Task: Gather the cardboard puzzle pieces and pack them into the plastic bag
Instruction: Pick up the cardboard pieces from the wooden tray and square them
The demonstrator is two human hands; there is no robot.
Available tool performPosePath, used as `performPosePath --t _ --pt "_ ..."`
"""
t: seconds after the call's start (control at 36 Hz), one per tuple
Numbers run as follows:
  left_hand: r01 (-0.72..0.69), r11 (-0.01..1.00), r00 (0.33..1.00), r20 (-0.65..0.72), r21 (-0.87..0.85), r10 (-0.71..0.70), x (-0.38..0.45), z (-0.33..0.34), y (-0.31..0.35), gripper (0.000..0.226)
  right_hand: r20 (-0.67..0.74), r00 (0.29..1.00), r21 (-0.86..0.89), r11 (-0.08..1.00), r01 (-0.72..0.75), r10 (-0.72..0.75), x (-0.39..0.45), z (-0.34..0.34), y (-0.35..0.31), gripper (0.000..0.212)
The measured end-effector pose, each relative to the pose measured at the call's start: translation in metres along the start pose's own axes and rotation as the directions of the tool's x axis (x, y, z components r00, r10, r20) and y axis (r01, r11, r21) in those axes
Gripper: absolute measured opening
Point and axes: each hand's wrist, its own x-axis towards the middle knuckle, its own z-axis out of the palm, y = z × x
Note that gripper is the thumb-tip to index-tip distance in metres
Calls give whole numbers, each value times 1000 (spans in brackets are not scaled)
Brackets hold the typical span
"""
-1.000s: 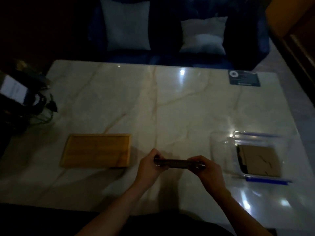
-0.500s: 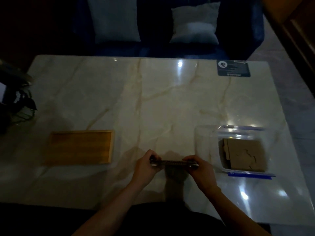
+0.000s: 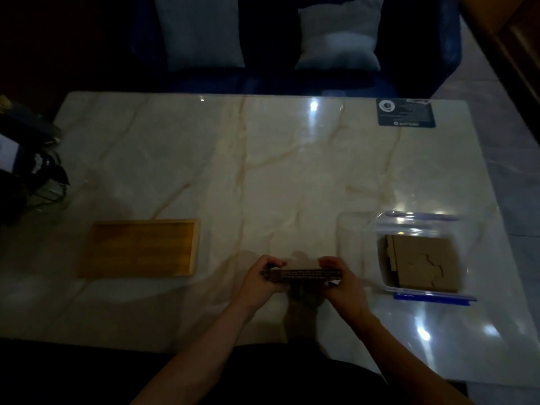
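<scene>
Both hands, left (image 3: 263, 280) and right (image 3: 340, 280), pinch the ends of a stack (image 3: 302, 275) of pieces held edge-on between them, so I'd keep it squared while sliding it into the bag (image 3: 420, 252) off to the right, whose mouth the dimness hides.

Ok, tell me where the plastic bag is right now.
In the head view the plastic bag lies flat on the marble table, near its right edge, just right of the right hand.
</scene>
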Motion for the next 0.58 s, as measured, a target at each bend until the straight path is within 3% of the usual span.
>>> performPosePath --t 0.22,0.44,0.58 --pt "-24 1000 1000 -7 18 24 -10 -8 3 58 13 1000 49 999 18 -19 -8 -8 0 42" --pt "-29 996 996 -92 -82 21 -19 14 11 44 -76 997 3 1000 20 -20 -7 5 0 35" --pt "-106 994 983 -150 -14 103 -19 15 8 39 -109 994 -25 999 29 -31 -8 4 1 35"
